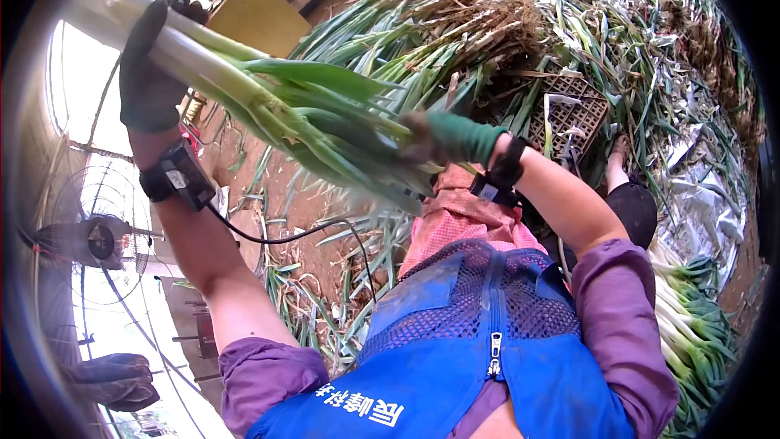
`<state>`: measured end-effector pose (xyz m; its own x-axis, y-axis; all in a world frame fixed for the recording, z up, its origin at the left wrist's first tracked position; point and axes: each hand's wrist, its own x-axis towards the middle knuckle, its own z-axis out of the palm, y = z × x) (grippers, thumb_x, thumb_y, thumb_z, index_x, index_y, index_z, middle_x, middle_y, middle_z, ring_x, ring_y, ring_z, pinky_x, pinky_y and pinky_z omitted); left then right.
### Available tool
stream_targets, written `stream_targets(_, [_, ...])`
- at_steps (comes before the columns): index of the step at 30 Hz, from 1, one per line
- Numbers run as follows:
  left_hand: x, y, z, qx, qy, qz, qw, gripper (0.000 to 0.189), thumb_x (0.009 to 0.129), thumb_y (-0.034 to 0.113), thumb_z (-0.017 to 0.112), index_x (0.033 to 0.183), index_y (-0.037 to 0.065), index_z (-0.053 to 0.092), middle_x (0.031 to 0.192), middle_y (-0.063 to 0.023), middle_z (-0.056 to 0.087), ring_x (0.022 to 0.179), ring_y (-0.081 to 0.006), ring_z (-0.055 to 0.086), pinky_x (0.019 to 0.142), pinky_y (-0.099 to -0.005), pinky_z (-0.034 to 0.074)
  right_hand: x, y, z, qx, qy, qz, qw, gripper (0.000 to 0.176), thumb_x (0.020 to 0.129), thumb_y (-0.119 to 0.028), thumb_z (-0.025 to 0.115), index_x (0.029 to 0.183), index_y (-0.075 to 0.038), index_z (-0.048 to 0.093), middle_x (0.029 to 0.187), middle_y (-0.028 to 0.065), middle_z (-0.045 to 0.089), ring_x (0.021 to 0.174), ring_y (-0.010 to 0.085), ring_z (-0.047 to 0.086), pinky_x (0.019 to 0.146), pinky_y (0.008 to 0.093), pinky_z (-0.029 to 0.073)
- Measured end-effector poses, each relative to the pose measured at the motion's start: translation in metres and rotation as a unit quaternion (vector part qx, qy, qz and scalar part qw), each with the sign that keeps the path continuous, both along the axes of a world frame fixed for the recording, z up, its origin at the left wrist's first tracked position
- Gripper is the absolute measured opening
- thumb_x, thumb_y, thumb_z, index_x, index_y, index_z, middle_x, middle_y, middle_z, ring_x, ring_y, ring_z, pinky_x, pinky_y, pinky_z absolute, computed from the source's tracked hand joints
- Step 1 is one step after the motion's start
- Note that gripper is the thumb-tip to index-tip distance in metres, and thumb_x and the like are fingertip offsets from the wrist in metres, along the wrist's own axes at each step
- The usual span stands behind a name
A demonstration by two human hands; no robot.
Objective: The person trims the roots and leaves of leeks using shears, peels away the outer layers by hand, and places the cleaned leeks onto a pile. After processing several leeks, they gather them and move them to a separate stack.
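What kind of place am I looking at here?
Probably a farm produce shed or sheltered work area: there is a heap of leek-like plants with dirty roots, a row of cleaner pale stalks, and a fan by the bright opening.

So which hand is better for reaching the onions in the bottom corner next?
Probably the right hand: it's nearer those onions, which lie on its side. The left hand is farther away, wrapped around the bundle.
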<state>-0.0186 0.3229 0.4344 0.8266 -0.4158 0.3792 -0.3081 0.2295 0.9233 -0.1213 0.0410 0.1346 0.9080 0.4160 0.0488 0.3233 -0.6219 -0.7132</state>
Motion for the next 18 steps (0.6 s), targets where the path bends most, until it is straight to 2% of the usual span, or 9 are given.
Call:
stream_targets(1, [0.006, -0.004, 0.0, 0.004, 0.008, -0.047, 0.999, 0.03, 0.09, 0.016, 0.071, 0.113, -0.002, 0.064, 0.103, -0.0153, 0.069, 0.102, -0.0271, 0.068, 0.097, -0.0407, 0.055, 0.004, 0.008, -0.015, -0.016, -0.069, 0.017, 0.997, 0.039, 0.092, -0.04, 0.068, 0.114, -0.007, 0.066, 0.101, 0.0172, 0.07, 0.093, 0.0304, 0.069, 0.082, 0.0401, 0.055])
stream_targets(3, [0.0, -0.019, -0.011, 0.035, -0.038, 0.061, 0.997, 0.033, 0.09, 0.019, 0.07, 0.113, -0.004, 0.066, 0.099, -0.0132, 0.068, 0.097, -0.0245, 0.066, 0.092, -0.0359, 0.052, 0.014, -0.014, -0.02, -0.038, -0.054, 0.043, 0.997, 0.03, 0.088, -0.027, 0.07, 0.111, -0.008, 0.069, 0.099, 0.0134, 0.07, 0.083, 0.0233, 0.066, 0.078, 0.0364, 0.056])
stream_targets(6, [0.027, -0.018, -0.017, 0.11, -0.061, 0.152, 0.98, 0.031, 0.089, 0.023, 0.07, 0.107, -0.002, 0.07, 0.096, -0.0114, 0.068, 0.091, -0.0212, 0.064, 0.085, -0.0313, 0.048, 0.009, -0.089, 0.011, 0.319, -0.116, 0.035, 0.94, 0.017, 0.088, -0.011, 0.067, 0.104, -0.008, 0.073, 0.098, 0.0087, 0.07, 0.074, 0.0167, 0.066, 0.07, 0.0297, 0.057])
stream_targets(7, [0.036, -0.018, -0.024, 0.137, -0.076, 0.181, 0.971, 0.029, 0.088, 0.023, 0.07, 0.104, -0.001, 0.071, 0.092, -0.0095, 0.068, 0.089, -0.0201, 0.063, 0.084, -0.0303, 0.048, 0.009, -0.136, 0.021, 0.156, -0.276, -0.031, 0.948, 0.023, 0.09, -0.004, 0.063, 0.112, -0.003, 0.069, 0.102, 0.0077, 0.071, 0.08, 0.0129, 0.067, 0.07, 0.0242, 0.059])
stream_targets(9, [0.067, -0.001, -0.041, 0.136, -0.045, 0.225, 0.964, 0.029, 0.088, 0.024, 0.07, 0.104, 0.0, 0.072, 0.088, -0.0071, 0.068, 0.087, -0.0192, 0.063, 0.083, -0.0314, 0.049, -0.018, -0.229, 0.063, 0.005, -0.327, -0.102, 0.939, 0.026, 0.098, -0.002, 0.054, 0.123, 0.002, 0.06, 0.092, 0.0083, 0.067, 0.075, 0.0119, 0.064, 0.064, 0.021, 0.06])
stream_targets(12, [0.089, 0.024, -0.065, 0.123, -0.036, 0.222, 0.966, 0.028, 0.086, 0.025, 0.072, 0.101, 0.001, 0.072, 0.088, -0.0073, 0.068, 0.086, -0.0187, 0.063, 0.08, -0.0313, 0.049, -0.077, -0.315, 0.064, -0.34, -0.385, -0.232, 0.826, 0.024, 0.101, -0.017, 0.057, 0.115, 0.001, 0.064, 0.084, 0.0068, 0.064, 0.069, 0.0144, 0.061, 0.056, 0.0264, 0.053])
stream_targets(13, [0.085, 0.032, -0.07, 0.123, -0.018, 0.19, 0.974, 0.034, 0.086, 0.022, 0.073, 0.11, -0.001, 0.067, 0.092, -0.0098, 0.066, 0.088, -0.021, 0.064, 0.083, -0.0321, 0.052, -0.094, -0.309, 0.065, -0.207, -0.183, -0.318, 0.907, 0.026, 0.099, -0.022, 0.059, 0.112, -0.001, 0.065, 0.08, 0.0066, 0.065, 0.066, 0.016, 0.061, 0.055, 0.0285, 0.051])
stream_targets(14, [0.081, 0.035, -0.072, 0.091, 0.004, 0.148, 0.985, 0.037, 0.086, 0.021, 0.073, 0.114, -0.002, 0.064, 0.094, -0.0108, 0.065, 0.089, -0.0224, 0.064, 0.086, -0.0337, 0.052, -0.112, -0.297, 0.063, -0.059, 0.034, -0.38, 0.922, 0.028, 0.098, -0.027, 0.061, 0.109, -0.002, 0.067, 0.077, 0.0063, 0.065, 0.064, 0.0176, 0.061, 0.055, 0.0306, 0.05])
stream_targets(18, [0.074, 0.053, -0.067, 0.017, 0.073, -0.05, 0.996, 0.049, 0.087, 0.018, 0.07, 0.126, -0.005, 0.051, 0.101, -0.0141, 0.06, 0.097, -0.0286, 0.063, 0.094, -0.043, 0.053, -0.139, -0.295, 0.007, -0.278, 0.204, -0.243, 0.907, 0.032, 0.084, -0.03, 0.064, 0.088, 0.001, 0.069, 0.074, 0.0156, 0.067, 0.065, 0.0284, 0.065, 0.063, 0.0415, 0.053])
